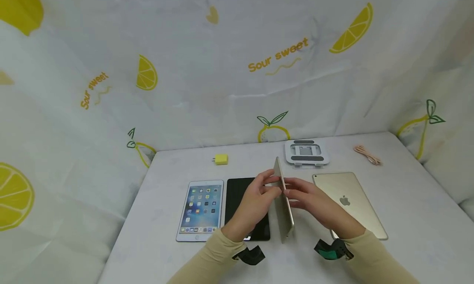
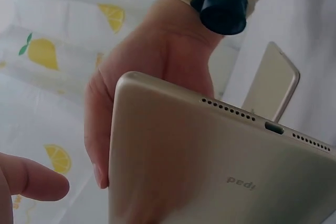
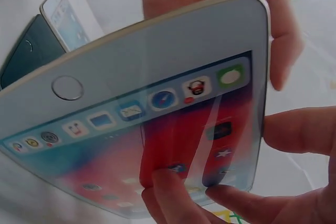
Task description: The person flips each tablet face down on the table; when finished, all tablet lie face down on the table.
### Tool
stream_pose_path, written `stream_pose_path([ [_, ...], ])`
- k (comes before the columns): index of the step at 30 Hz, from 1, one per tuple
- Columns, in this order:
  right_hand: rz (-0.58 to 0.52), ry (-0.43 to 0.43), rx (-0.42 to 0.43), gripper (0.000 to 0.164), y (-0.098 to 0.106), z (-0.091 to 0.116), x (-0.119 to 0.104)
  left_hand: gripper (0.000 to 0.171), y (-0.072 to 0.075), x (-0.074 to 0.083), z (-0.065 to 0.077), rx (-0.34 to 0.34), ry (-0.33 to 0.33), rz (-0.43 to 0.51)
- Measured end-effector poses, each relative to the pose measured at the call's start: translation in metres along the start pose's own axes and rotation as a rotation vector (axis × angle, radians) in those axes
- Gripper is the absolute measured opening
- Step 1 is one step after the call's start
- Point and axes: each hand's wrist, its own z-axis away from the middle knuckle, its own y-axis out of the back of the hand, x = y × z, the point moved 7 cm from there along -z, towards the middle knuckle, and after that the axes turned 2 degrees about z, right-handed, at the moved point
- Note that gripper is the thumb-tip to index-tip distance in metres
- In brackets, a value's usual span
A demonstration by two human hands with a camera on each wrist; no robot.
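Both hands hold a gold-backed, white-fronted tablet [image 1: 284, 216] upright on edge between them. Its back, marked "iPad", faces my left hand [image 1: 262, 197]; the lit screen faces my right hand [image 1: 309, 199]. In the right wrist view, the right fingers [image 3: 176, 198] touch that screen while the thumb is at the side edge. Much of the left hand lies hidden behind the tablet there; its thumb stands off the edge. A black tablet [image 1: 237, 193] lies under the left wrist. Beyond the right hand lies another gold tablet [image 1: 346, 200], Apple logo up.
At the left, a white tablet [image 1: 200, 210] lies with its screen lit. Along the back of the white table [image 1: 155, 218] are a yellow plug charger [image 1: 221, 159], a white folding stand [image 1: 306, 158] and a coiled pink cable [image 1: 367, 154]. A lemon-print cloth [image 1: 207, 111] hangs behind.
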Motion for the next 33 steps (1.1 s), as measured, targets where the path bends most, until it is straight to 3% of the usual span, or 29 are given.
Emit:
stream_pose_path([
  [5, 0.034, 0.029, 0.032, 0.064, 0.013, 0.011, 0.000, 0.061, 0.001, -0.015, -0.006, 0.041, 0.027, -0.070],
  [9, 0.075, 0.036, 0.055, 0.063, 0.027, 0.021, 0.001, 0.065, 0.005, -0.032, -0.011, 0.081, 0.111, -0.176],
  [14, 0.122, 0.050, 0.086, 0.059, 0.043, 0.030, 0.005, 0.067, 0.005, -0.049, -0.015, 0.052, 0.201, -0.246],
  [22, 0.197, -0.035, 0.142, 0.057, 0.056, 0.037, 0.024, 0.060, -0.002, -0.051, -0.018, -0.019, 0.183, -0.202],
  [33, 0.306, -0.089, 0.205, 0.053, 0.064, 0.040, 0.039, 0.065, -0.004, -0.052, -0.019, -0.007, 0.202, -0.221],
])
